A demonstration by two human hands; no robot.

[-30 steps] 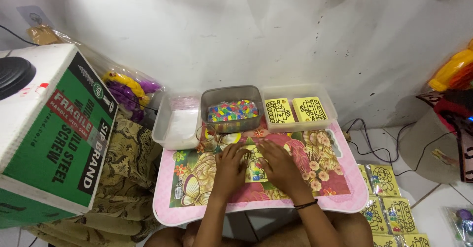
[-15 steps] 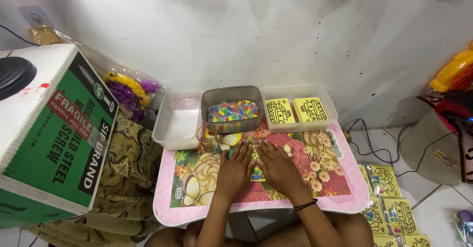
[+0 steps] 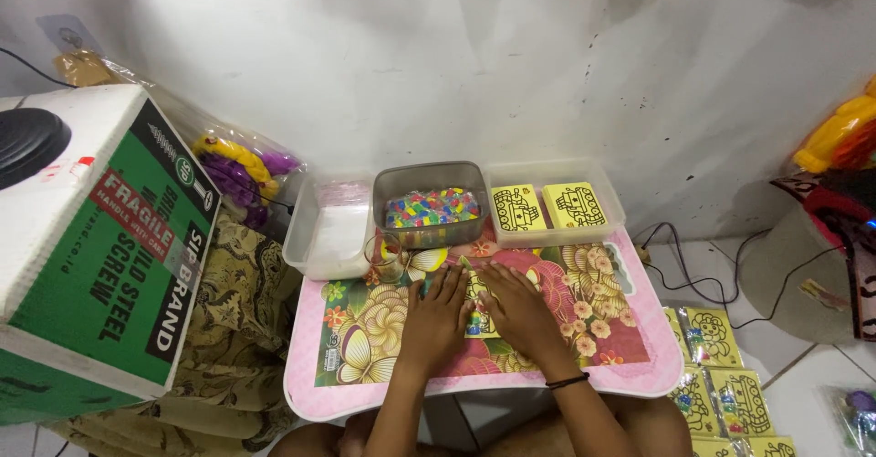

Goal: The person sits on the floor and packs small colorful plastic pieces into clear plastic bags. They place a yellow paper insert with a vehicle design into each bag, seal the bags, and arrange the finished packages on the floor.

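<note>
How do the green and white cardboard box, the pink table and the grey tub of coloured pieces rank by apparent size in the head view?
1. Cardboard box, though it sits nearer the camera.
2. Pink table.
3. Grey tub.

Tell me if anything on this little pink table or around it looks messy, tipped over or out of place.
Nothing on the table looks spilled or tipped. Both hands, left hand and right hand, lie flat on a yellow card. The three tubs at the back sit upright. The one untidy spot: yellow packets lie loose on the floor at right.
</note>
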